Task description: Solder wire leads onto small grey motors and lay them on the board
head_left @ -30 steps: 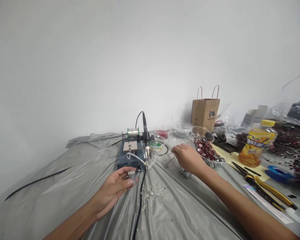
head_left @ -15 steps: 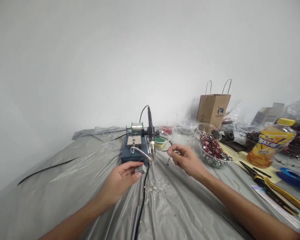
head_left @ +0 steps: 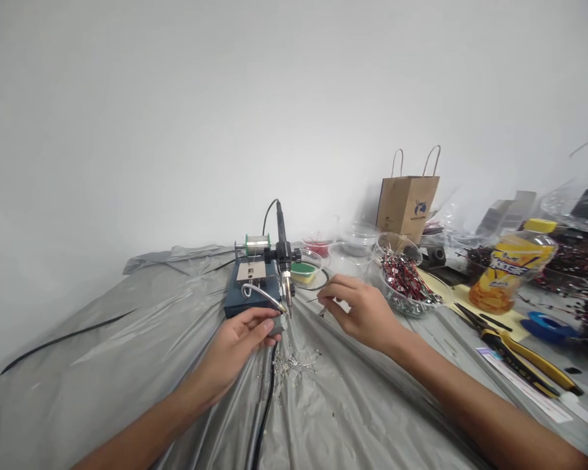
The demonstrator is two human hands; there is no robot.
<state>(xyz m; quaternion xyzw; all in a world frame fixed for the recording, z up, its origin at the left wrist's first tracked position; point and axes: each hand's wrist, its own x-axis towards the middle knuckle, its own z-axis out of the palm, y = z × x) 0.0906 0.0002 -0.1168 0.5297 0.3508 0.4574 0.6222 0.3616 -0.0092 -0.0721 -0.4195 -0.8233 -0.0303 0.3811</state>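
A small grey block (head_left: 278,324) is pinched in my left hand (head_left: 242,343), just below the tip of a soldering iron (head_left: 283,254) clamped upright on a blue soldering station (head_left: 235,297). To the right of the tip, my right hand (head_left: 355,310) is closed in a pinch on a thin dark wire (head_left: 313,299). A spool of solder (head_left: 257,245) sits on top of the station. Loose wire scraps (head_left: 296,365) lie on the grey sheet below the tip.
Right of my hands stands a clear bowl of red and black wired parts (head_left: 411,287). Beyond are a paper bag (head_left: 406,209), a yellow-capped bottle (head_left: 512,271), pliers (head_left: 524,362) and blue tape (head_left: 549,326). A black cable (head_left: 265,408) runs toward me.
The view has shifted, so the scene sits further left. My left hand has turned the grey block and brought it nearer the iron's tip. My right hand's fingers have curled more, the wire still between them.
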